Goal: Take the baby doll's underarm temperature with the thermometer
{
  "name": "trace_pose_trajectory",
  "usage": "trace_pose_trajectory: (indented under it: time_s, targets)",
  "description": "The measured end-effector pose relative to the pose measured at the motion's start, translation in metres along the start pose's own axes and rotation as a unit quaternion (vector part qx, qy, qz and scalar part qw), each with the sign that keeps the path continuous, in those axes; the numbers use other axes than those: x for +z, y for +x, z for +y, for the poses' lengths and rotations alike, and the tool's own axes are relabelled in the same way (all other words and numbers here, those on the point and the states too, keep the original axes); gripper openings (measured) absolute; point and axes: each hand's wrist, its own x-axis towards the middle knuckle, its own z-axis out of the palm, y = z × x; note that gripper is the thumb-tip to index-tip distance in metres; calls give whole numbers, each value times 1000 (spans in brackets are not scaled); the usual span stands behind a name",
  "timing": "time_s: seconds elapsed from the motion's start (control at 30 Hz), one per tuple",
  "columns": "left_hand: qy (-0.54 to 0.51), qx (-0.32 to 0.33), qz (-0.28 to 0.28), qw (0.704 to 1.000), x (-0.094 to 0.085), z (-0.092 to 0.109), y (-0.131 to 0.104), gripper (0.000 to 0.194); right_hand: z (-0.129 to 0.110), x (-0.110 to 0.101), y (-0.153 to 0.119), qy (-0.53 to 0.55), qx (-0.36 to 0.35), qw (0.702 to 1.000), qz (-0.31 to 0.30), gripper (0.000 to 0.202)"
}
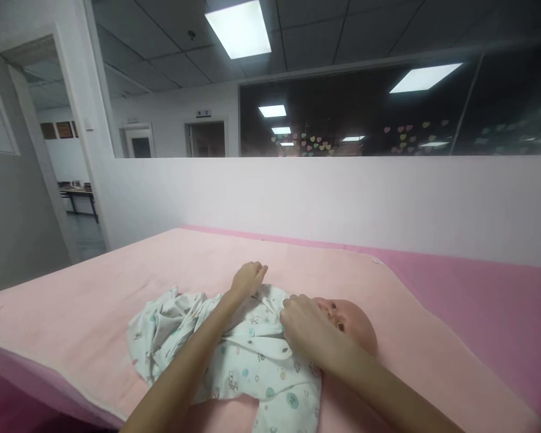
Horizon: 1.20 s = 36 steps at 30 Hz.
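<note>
A baby doll (358, 325) lies on its back, its head to the right and its face partly behind my right hand. White printed baby clothes (256, 361) cover its body, with one sleeve spread toward me and the leg end bunched at the left. My right hand (304, 325) is closed at the neckline, fingers bent onto the cloth just below the doll's chin. On the far side of the clothes, my left hand (250, 279) has curled fingers near the doll's far shoulder. What the left fingers hold, if anything, is hidden.
A pale pink blanket (130, 264) lies under the doll, over a brighter pink cover (514, 313). A white half wall (324, 198) with glass above stands behind the bed. At the left is a grey door (22, 198) standing ajar.
</note>
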Motion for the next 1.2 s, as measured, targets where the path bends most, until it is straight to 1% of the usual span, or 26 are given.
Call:
trace_pose_trajectory:
  time_s: [0.07,0.13,0.2,0.23,0.27,0.3,0.33,0.4,0.5,0.57,0.63,0.7,0.8,0.87,0.9,0.93,1.0,1.07,1.1,1.13,1.2]
  targets:
    - [44,15,-30,998,8,-3,5,39,11,-18,-6,33,-28,996,-72,26]
    - [76,28,-71,994,17,-5,7,39,29,-36,-4,148,3,983,-112,18]
    - [98,37,-104,989,21,-7,6,40,54,-47,2,249,71,961,-99,21]
    - [106,40,-118,986,22,-8,5,40,67,-49,4,282,114,949,-81,20]
    - [112,40,-132,984,22,-10,5,41,79,-48,6,322,155,930,-82,21]
    - [115,40,-145,982,21,-11,4,43,90,-45,6,363,187,907,-106,24]
    - [116,38,-157,980,20,-13,3,46,99,-40,3,395,206,888,-116,29]
    - [113,38,-181,976,18,-16,1,53,110,-28,-7,485,231,834,-126,35]
    - [100,41,-208,972,15,-20,-2,61,113,-11,-30,598,260,754,-77,38]
    - [94,41,-219,970,15,-22,-2,65,111,-2,-44,632,288,718,-47,43]
    - [90,37,-224,970,15,-24,-2,67,109,4,-53,661,311,683,-33,47]
    - [87,32,-225,970,15,-25,-1,66,109,6,-58,678,318,662,-10,46]
    - [86,23,-221,971,15,-26,-1,65,112,4,-58,683,309,659,62,49]
    - [84,16,-215,973,15,-26,-2,64,113,3,-57,676,293,667,109,52]
    - [82,13,-211,974,15,-27,-3,63,112,3,-57,670,285,675,124,50]
    - [78,11,-207,975,15,-27,-3,62,112,3,-57,662,278,684,128,46]
    - [69,13,-203,977,16,-28,-3,61,110,5,-59,651,271,701,106,40]
    - [61,13,-200,978,18,-28,-3,60,109,7,-61,643,272,713,73,40]
    - [57,11,-198,978,18,-29,-3,60,109,7,-62,637,271,718,68,41]
    - [54,8,-196,979,18,-29,-4,60,109,7,-63,629,271,725,77,42]
    - [50,2,-185,981,17,-29,-5,59,109,6,-62,606,268,741,113,46]
